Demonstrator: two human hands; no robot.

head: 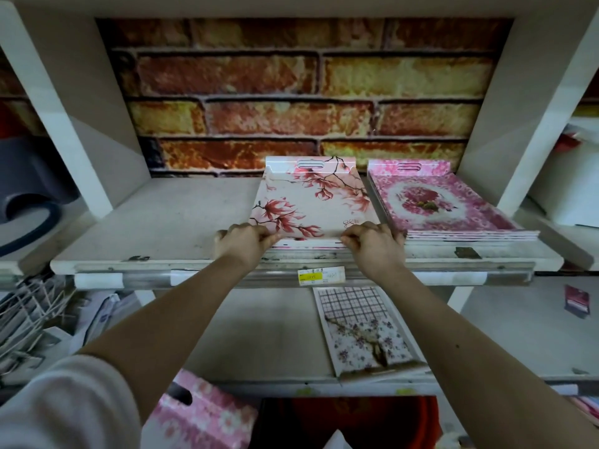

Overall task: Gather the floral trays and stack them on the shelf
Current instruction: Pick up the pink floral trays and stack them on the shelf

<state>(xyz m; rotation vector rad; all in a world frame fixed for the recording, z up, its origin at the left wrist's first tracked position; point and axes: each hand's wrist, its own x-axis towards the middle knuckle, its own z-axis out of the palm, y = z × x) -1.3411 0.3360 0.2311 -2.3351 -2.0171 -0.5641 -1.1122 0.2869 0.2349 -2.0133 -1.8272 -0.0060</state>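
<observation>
- From the head view, both bare arms reach up to the upper shelf (162, 222), a white board backed by a brick-patterned wall (291, 92).
- The magnolia tray (311, 202), pale with red blossoms and a slot handle at its far end, lies flat right of the shelf's middle, with its near edge at the shelf's front edge.
- The left hand (241, 243) grips the tray's near-left corner, with its fingers (265, 234) curled over the rim.
- The right hand (376, 244) grips the near-right corner the same way, its fingers (351, 236) pinching the rim.
- Thin layered edges show under the tray's near edge.
- Just beside it, at the shelf's right end, sits a stack of pink rose trays (447, 202).
- A yellow-and-white price label (321, 276) hangs on the shelf's front rail between the wrists.
- On the lower shelf (259, 335), a plaid tray (363, 332) with small purple flowers lies at the front edge.
- A pink blossom tray (201, 413) shows below, near the left sleeve.
</observation>
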